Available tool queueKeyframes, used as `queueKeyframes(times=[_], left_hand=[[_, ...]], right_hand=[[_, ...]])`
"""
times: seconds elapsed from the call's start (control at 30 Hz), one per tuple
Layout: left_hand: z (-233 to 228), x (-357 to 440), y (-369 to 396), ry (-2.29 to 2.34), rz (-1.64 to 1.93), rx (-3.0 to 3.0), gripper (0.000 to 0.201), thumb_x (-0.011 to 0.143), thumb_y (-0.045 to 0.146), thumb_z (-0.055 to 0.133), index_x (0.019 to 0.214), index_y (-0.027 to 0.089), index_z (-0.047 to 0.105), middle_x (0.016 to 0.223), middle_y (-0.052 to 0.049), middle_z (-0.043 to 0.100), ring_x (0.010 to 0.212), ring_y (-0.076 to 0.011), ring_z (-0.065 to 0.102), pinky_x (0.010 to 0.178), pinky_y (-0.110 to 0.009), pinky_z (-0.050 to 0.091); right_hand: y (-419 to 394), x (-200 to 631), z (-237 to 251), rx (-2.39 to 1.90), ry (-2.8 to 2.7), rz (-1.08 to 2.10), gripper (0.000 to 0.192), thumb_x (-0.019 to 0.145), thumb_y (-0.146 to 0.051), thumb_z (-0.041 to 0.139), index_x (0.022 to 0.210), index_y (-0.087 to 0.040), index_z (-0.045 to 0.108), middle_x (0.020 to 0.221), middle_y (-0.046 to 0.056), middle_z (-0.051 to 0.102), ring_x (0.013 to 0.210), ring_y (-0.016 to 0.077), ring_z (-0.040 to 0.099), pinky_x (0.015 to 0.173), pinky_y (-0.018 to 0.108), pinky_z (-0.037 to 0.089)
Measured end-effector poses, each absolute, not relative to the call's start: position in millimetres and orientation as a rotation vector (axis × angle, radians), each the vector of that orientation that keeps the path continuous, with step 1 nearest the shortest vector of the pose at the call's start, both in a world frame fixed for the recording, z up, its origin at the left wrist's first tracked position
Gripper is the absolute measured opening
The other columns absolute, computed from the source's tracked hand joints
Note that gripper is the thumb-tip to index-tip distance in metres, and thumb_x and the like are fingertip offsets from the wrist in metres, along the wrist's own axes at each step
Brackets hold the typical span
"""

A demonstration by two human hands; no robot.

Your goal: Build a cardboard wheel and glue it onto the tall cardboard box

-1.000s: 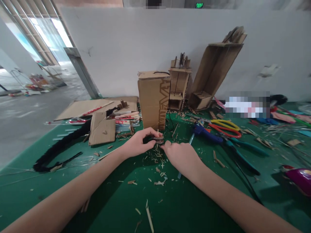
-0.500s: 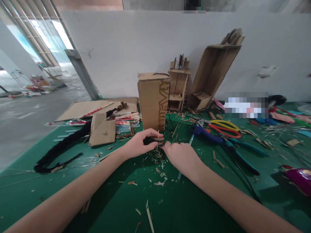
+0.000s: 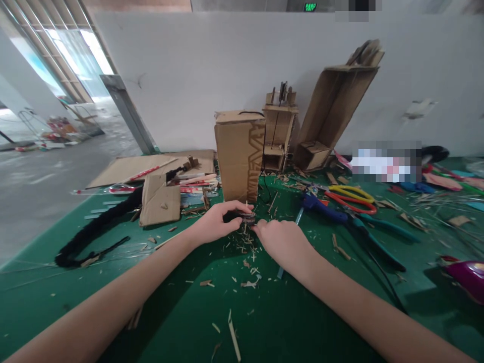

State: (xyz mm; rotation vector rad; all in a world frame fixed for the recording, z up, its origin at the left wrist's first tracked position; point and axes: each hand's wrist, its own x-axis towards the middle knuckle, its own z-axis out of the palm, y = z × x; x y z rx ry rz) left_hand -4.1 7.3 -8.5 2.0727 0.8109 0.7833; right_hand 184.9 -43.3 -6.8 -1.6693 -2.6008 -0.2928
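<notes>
Near the middle of the green table, my left hand (image 3: pixel 215 222) is closed around a small layered cardboard piece (image 3: pixel 248 218), gripped between thumb and fingers. My right hand (image 3: pixel 283 244) is curled shut right beside it, fingertips at the piece's edge. What those fingers hold is hidden. A bluish strip (image 3: pixel 280 273) shows below the right hand; I cannot tell whether it is held. Thin pale shavings (image 3: pixel 245 244) lie scattered under both hands. Just behind them stands a tall cardboard box (image 3: pixel 238 161) with a dark cord.
On the right lie a blue glue gun (image 3: pixel 325 209), teal-handled pliers (image 3: pixel 378 247), scissors with yellow and red handles (image 3: pixel 351 196) and a purple object (image 3: pixel 467 277). Cardboard structures (image 3: pixel 333 111) lean at the back wall. A black fuzzy loop (image 3: pixel 98 222) and cardboard piece (image 3: pixel 161 201) lie left.
The cardboard piece has tilted slightly between my fingers. Both hands stay almost in place, and the camera view has shifted a little.
</notes>
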Motion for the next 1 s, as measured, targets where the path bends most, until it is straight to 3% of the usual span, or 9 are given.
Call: queueKeyframes(times=[0.23,0.4,1.0], left_hand=[[-5.5,-1.9,4.6,0.814,0.786,2.085,0.024,0.082,0.015,0.053,0.103,0.020,0.062,0.119,-0.008,0.065,0.114,-0.0202,0.058,0.098,-0.040,0.045],[-6.2,-0.9,5.1,0.835,0.806,2.089,0.021,0.082,0.024,0.059,0.102,0.019,0.062,0.117,-0.009,0.066,0.112,-0.0207,0.059,0.097,-0.039,0.046],[-6.6,-3.0,5.1,0.807,0.788,2.072,0.019,0.080,0.017,0.054,0.099,0.020,0.058,0.122,-0.009,0.063,0.117,-0.0217,0.056,0.100,-0.041,0.044]], right_hand=[[-45.1,186.0,-6.0,-1.662,-2.605,-0.308,0.037,0.097,-0.029,0.035,0.086,-0.010,0.064,0.060,0.010,0.066,0.053,0.0207,0.064,0.047,0.027,0.034],[-43.5,183.7,-6.5,-1.689,-2.596,-0.275,0.030,0.095,-0.023,0.040,0.084,-0.010,0.064,0.059,0.009,0.065,0.052,0.0175,0.064,0.049,0.025,0.035],[-46.8,185.0,-5.9,-1.675,-2.600,-0.262,0.034,0.096,-0.028,0.037,0.085,-0.011,0.065,0.059,0.009,0.065,0.051,0.0169,0.063,0.049,0.025,0.037]])
